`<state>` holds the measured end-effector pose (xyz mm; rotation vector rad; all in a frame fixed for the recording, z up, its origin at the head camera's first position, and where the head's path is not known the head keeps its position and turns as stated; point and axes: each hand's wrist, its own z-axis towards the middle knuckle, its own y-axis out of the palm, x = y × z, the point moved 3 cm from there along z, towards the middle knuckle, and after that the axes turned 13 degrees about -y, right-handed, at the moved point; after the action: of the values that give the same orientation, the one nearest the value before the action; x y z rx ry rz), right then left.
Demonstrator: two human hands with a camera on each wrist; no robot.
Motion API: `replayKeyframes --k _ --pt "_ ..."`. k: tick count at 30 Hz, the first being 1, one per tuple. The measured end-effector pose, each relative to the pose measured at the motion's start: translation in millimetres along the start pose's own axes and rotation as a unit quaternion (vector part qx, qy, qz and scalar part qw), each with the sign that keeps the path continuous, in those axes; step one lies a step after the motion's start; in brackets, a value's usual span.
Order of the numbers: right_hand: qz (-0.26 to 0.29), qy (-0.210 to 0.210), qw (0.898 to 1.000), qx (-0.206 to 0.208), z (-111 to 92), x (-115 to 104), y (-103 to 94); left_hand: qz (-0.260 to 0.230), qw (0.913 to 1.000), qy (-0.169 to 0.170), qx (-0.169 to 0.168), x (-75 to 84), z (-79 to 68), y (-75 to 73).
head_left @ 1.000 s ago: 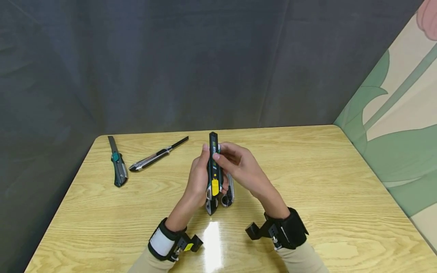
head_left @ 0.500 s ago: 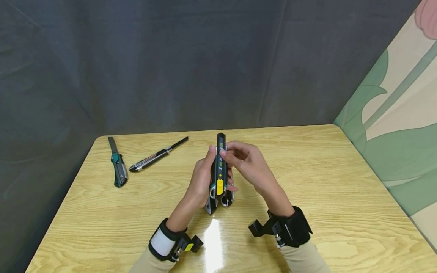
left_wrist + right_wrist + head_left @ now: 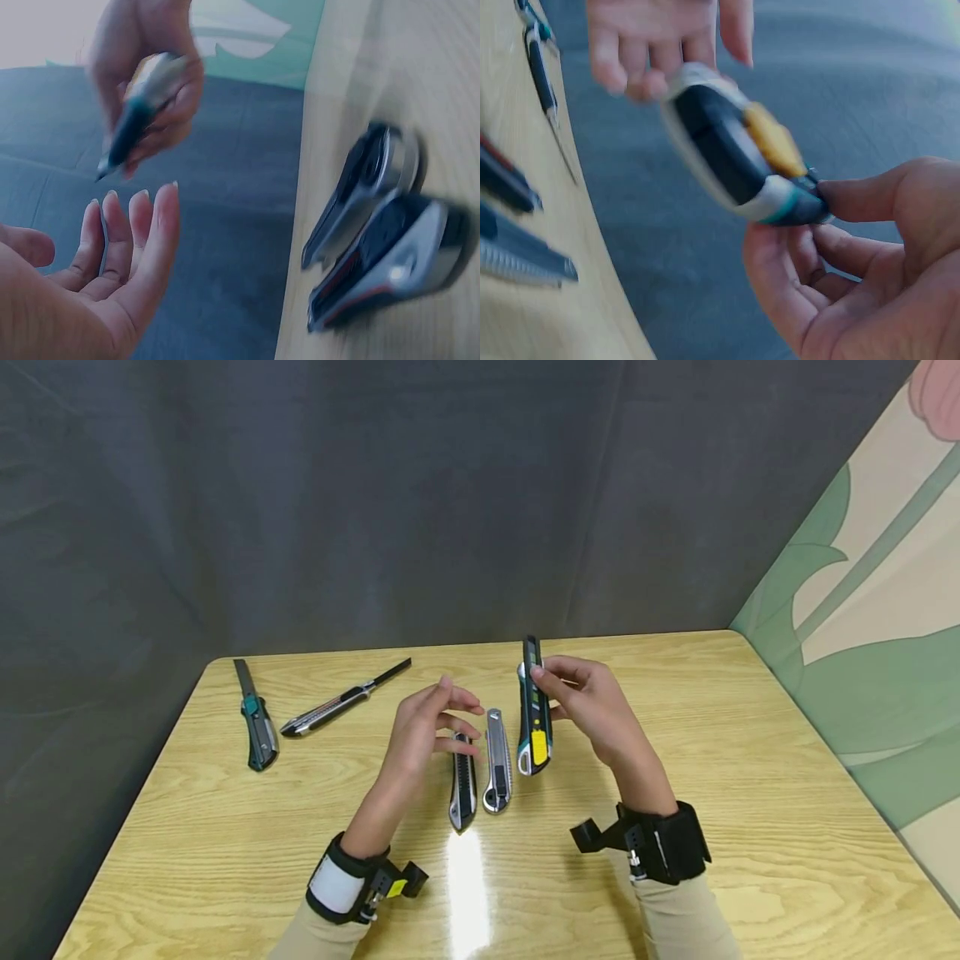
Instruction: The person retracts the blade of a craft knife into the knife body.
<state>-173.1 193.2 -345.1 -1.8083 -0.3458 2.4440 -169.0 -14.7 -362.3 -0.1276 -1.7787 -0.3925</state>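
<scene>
My right hand (image 3: 600,702) pinches a black and teal utility knife (image 3: 536,710) with a yellow slider, between thumb and fingers near its far end. In the right wrist view that knife (image 3: 720,150) is held off the table, its yellow slider facing up and right. My left hand (image 3: 420,727) holds nothing, its fingers loosely bent and spread. Below its fingers lies a black and silver utility knife (image 3: 463,785), partly covered by the fingertips in the head view. Beside it, a silver utility knife (image 3: 498,764) lies on the table between the two hands.
At the far left lies a grey and teal utility knife (image 3: 258,722) with its dark blade out. Right of it, a slim silver utility knife (image 3: 330,708) lies slantwise, blade extended. The wooden table (image 3: 750,760) ends at a dark curtain (image 3: 480,510) behind.
The left hand has let go of the yellow-slider utility knife and moved left. My right hand has carried that knife to the right, uncovering the two knives below.
</scene>
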Motion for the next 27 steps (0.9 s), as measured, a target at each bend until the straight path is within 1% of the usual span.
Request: replayKeyframes --k 4,6,9,13,16,18,22,25,27 --pt "-0.047 0.024 0.999 0.006 0 15 -2.9 0.020 0.9982 0.029 0.048 2.0 4.9 -21.5" --pt "-0.072 0.036 0.997 0.001 1 21 -1.4 0.038 0.9955 0.041 0.076 4.0 7.0 -32.8" --pt "-0.099 0.056 0.993 -0.013 2 31 1.5 0.061 0.9904 0.049 0.114 5.4 11.5 -50.7" --pt "-0.108 0.091 0.989 -0.036 1 44 3.8 0.079 0.9844 0.034 0.153 3.4 17.6 -73.5" --pt "-0.109 0.111 0.987 -0.043 1 52 2.3 0.093 0.9788 0.023 0.181 2.8 20.9 -88.3" --pt "-0.111 0.123 0.985 -0.043 1 57 1.0 0.109 0.9726 0.019 0.204 3.0 23.0 -97.5" --pt "-0.114 0.150 0.981 -0.048 0 70 1.0 0.151 0.9565 0.011 0.249 2.4 28.0 -114.3" --pt "-0.119 0.165 0.977 -0.056 0 78 3.3 0.185 0.9441 0.002 0.273 1.8 30.5 -124.4" --pt "-0.126 0.169 0.976 -0.059 0 82 5.3 0.206 0.9372 -0.005 0.281 1.4 31.4 -129.8"
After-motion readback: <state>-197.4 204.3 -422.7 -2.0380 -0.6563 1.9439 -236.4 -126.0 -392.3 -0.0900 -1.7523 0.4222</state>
